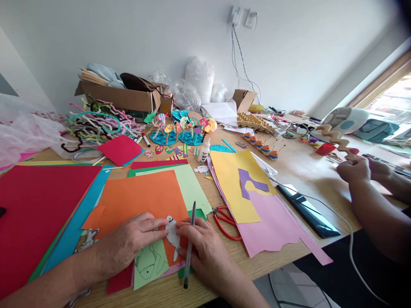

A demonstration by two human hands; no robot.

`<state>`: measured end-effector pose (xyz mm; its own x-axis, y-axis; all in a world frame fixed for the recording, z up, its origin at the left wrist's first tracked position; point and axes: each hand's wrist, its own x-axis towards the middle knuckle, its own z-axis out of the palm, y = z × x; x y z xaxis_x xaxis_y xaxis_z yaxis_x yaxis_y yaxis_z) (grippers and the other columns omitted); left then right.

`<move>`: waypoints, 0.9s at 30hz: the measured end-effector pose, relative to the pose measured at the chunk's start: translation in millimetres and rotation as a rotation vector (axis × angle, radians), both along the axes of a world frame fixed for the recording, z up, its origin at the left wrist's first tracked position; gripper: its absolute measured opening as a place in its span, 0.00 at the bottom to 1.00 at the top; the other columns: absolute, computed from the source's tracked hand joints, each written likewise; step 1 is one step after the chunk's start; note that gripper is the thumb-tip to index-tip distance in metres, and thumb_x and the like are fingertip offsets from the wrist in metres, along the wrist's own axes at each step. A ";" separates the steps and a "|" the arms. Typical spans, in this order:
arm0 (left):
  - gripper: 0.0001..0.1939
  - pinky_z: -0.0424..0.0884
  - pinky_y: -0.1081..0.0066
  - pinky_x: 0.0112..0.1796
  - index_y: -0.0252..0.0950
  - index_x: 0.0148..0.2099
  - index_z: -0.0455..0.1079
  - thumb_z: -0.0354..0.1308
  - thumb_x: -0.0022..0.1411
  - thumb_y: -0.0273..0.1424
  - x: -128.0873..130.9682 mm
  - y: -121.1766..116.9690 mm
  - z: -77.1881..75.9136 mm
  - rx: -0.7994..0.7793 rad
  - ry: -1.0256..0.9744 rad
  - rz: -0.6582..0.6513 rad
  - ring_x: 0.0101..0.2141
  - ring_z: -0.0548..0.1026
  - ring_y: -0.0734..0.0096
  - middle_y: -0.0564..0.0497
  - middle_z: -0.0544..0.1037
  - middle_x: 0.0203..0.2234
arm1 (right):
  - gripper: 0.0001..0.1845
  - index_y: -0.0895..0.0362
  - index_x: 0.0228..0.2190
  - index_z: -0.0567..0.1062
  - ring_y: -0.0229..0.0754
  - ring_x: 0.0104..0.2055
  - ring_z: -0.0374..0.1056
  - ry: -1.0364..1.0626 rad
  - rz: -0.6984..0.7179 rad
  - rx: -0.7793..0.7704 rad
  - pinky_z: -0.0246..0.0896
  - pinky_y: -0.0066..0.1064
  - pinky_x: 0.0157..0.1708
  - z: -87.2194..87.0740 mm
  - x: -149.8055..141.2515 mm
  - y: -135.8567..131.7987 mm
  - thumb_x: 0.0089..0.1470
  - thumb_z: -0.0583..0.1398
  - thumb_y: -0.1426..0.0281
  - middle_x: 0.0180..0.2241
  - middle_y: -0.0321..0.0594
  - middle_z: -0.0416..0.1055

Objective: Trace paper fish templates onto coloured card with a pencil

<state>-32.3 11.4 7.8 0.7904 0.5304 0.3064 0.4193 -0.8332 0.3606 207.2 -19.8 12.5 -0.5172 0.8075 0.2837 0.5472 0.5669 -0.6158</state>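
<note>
A white paper fish cutout with drawn scales lies on the orange paper. My left hand rests flat on that paper, its outstretched fingertips touching the fish's left edge. My right hand has a pen lodged between its fingers, and its fingertips press the fish's right side. Below my left hand, a light green sheet bears a drawn fish outline. Red-handled scissors lie right of my right hand, partly under the yellow paper.
Red sheets are stacked at the left. A glue bottle stands behind the papers, near finished paper-fish crafts and pipe cleaners. A phone lies at right. Another person's hands hold a wavy strip there.
</note>
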 end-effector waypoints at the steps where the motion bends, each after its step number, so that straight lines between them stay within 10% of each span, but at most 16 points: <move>1: 0.20 0.72 0.67 0.45 0.44 0.61 0.65 0.40 0.75 0.28 0.0 -0.1 -0.2 -0.002 0.000 0.001 0.45 0.72 0.65 0.48 0.75 0.51 | 0.20 0.55 0.38 0.72 0.46 0.41 0.66 -0.002 0.000 -0.001 0.62 0.35 0.41 0.0 -0.1 -0.1 0.45 0.59 0.87 0.36 0.39 0.76; 27: 0.20 0.72 0.69 0.45 0.43 0.60 0.67 0.41 0.74 0.27 -1.1 3.5 0.9 -0.061 -0.017 -0.033 0.46 0.73 0.66 0.48 0.76 0.49 | 0.19 0.55 0.39 0.72 0.48 0.43 0.65 -0.056 0.003 0.002 0.60 0.37 0.44 -2.1 0.0 -1.2 0.47 0.58 0.85 0.37 0.40 0.76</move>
<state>-33.4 14.9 8.8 0.8030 0.5219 0.2876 0.3852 -0.8229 0.4177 207.1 -21.0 10.4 -0.5347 0.8053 0.2561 0.5791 0.5700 -0.5829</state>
